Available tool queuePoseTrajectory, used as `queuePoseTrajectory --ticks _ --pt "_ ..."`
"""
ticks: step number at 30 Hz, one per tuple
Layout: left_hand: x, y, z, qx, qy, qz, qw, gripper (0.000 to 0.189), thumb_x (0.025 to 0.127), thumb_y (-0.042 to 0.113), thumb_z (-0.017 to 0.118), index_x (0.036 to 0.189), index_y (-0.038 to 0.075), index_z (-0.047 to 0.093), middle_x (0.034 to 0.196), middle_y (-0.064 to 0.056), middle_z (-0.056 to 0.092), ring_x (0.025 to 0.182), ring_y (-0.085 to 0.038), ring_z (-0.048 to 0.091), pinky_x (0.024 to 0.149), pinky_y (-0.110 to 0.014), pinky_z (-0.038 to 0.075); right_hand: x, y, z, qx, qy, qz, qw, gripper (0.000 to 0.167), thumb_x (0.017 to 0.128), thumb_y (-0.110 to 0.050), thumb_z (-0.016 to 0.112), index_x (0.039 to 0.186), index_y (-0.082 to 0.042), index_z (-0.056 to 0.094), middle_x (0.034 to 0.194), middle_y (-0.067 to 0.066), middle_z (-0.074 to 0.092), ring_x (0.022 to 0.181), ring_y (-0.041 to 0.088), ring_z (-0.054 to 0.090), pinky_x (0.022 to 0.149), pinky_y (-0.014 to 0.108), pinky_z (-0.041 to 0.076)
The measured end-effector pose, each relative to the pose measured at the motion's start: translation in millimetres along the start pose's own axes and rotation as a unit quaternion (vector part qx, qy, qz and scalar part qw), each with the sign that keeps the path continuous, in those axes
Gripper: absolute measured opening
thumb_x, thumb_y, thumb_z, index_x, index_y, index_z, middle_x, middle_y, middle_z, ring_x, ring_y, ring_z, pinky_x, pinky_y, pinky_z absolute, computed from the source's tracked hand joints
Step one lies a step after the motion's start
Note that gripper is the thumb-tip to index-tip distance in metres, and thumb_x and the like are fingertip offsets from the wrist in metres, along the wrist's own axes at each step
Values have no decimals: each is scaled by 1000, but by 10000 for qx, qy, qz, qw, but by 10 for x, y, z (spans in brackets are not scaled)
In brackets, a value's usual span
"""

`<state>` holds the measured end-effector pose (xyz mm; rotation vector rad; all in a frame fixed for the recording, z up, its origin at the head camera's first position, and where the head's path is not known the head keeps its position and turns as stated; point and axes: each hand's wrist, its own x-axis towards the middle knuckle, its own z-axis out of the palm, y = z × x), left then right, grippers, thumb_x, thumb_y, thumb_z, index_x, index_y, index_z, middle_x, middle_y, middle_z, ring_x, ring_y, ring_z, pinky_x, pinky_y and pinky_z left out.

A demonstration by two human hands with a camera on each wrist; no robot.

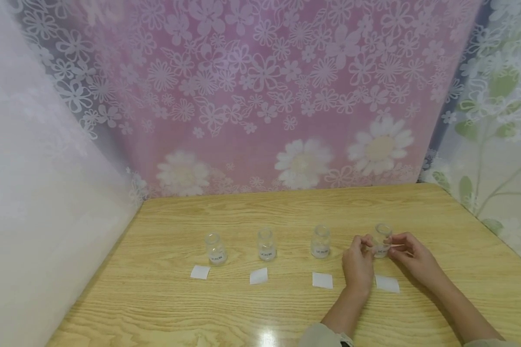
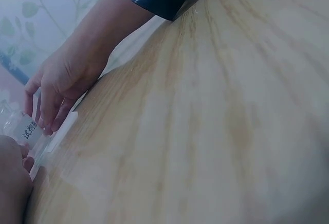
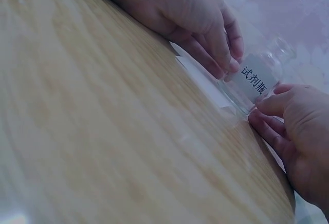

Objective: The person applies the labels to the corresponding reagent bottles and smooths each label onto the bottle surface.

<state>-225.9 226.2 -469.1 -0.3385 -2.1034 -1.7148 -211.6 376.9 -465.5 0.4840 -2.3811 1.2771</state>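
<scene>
Both hands are at the rightmost clear glass reagent bottle (image 1: 382, 236), which stands upright on the table with a white label (image 3: 253, 77) printed in dark characters facing the person. My left hand (image 1: 358, 265) grips its left side, fingertips at the label's edge. From the other side, my right hand (image 1: 417, 260) holds the glass low down, thumb and forefinger by the label's right edge in the right wrist view. Just in front of this bottle lies a white paper piece (image 1: 387, 284), partly behind the left wrist.
To the left stand similar labelled bottles: one next to the hands (image 1: 321, 242), one in the middle (image 1: 267, 245) and one at far left (image 1: 216, 249). White paper pieces (image 1: 322, 280) lie before them. Flowered curtains (image 1: 265, 96) border the wooden table (image 1: 199, 313).
</scene>
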Motion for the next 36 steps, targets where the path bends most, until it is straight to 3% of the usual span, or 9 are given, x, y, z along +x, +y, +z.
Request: queuePoseTrajectory --ticks 4,9,18,23,28,31,34,36 --pt "5 -2 -2 -141 -50 -169 9997 20 76 -1 70 77 14 57 98 6 66 91 -5 60 67 -14 47 7 -3 16 -22 29 -84 10000 29 82 14 59 108 9 47 103 -14 58 88 -5 54 70 9 43" --pt "-2 -13 -13 78 -93 -301 9995 28 74 -7 70 81 16 56 99 8 66 92 -7 60 62 -15 47 2 3 22 -145 -3 6 9999 32 82 12 60 111 9 46 103 -11 58 83 -1 57 69 10 44" --pt "-11 -30 -15 169 -2 -527 9985 33 72 -13 69 83 15 56 87 8 60 75 -4 58 60 -16 46 18 21 28 -118 -151 280 9994 35 83 11 59 115 14 43 101 27 56 86 -6 54 70 11 45" --pt "-46 -46 -29 528 124 -385 9978 35 71 -13 68 85 16 56 82 9 52 73 -4 50 60 -18 45 -9 38 35 -82 -99 363 9993 36 83 12 58 115 15 43 101 24 57 86 -5 54 71 10 44" --pt "-85 9 -46 490 147 -485 9975 34 73 -8 70 89 19 55 90 13 51 81 -5 51 62 -18 45 -20 -5 -44 -378 37 565 9977 32 88 4 58 116 10 45 103 23 57 85 -4 54 68 11 45" --pt "-71 79 -79 400 141 -135 9990 34 74 -6 71 91 19 56 95 14 51 87 -8 52 66 -18 46 1 -85 -153 -589 201 598 9963 31 90 -1 57 117 9 45 104 19 57 86 -7 52 68 9 43" --pt "-7 169 -162 258 39 558 9981 31 76 -5 70 96 14 56 98 10 53 90 -9 53 72 -18 45 57 -184 -255 -728 380 498 9954 32 90 -3 58 117 8 45 103 2 58 87 -13 49 69 6 41" --pt "63 238 -262 307 -100 1095 9935 28 79 -2 69 100 9 55 101 5 54 92 -10 53 78 -16 44 121 -277 -292 -801 477 422 9947 31 90 -4 57 117 7 46 102 -6 57 88 -15 48 70 4 39"
